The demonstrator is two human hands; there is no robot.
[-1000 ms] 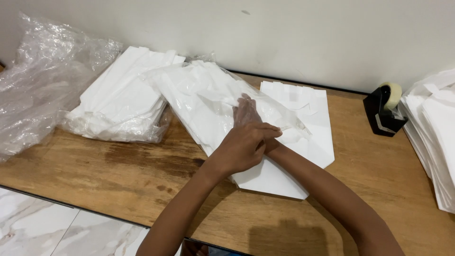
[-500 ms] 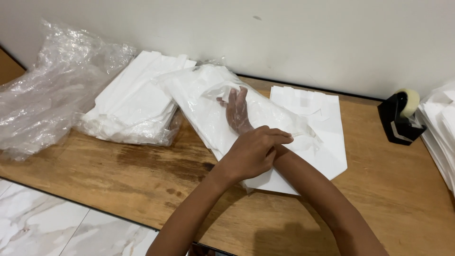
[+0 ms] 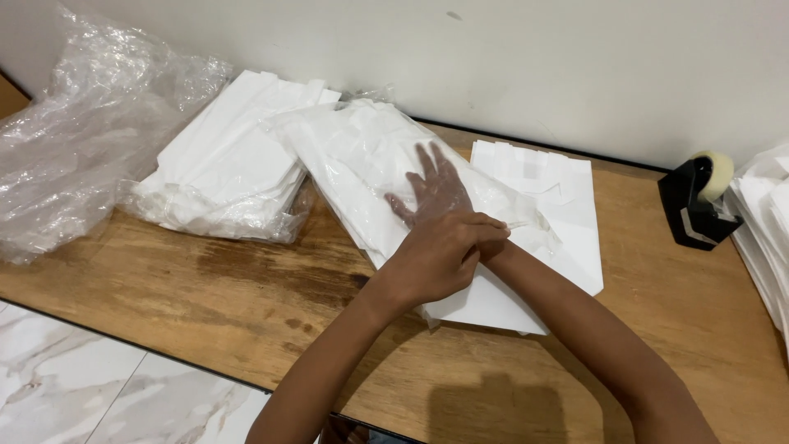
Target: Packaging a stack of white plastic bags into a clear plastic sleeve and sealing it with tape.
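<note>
Clear plastic is covering the right hand [image 3: 434, 187], which is lying flat inside a thin bag [image 3: 386, 164] with fingers spread wide and gripping nothing. The left hand [image 3: 440, 255] is curling over the right wrist, its fingers closing on the bag's mouth there; how firmly it is pinching the film cannot be told. The bag is lying on a wooden table [image 3: 246, 288], over a flat white sheet [image 3: 542, 205] and just beside a wrapped white stack [image 3: 230, 164]. Crumpled wrap [image 3: 74, 131] is sitting at the far left, a black tape dispenser [image 3: 699, 205] near the right edge. By the look of it, the hand is opening the bag from within; a next move would call for keeping the mouth held while the thin film is spread without tearing.
</note>
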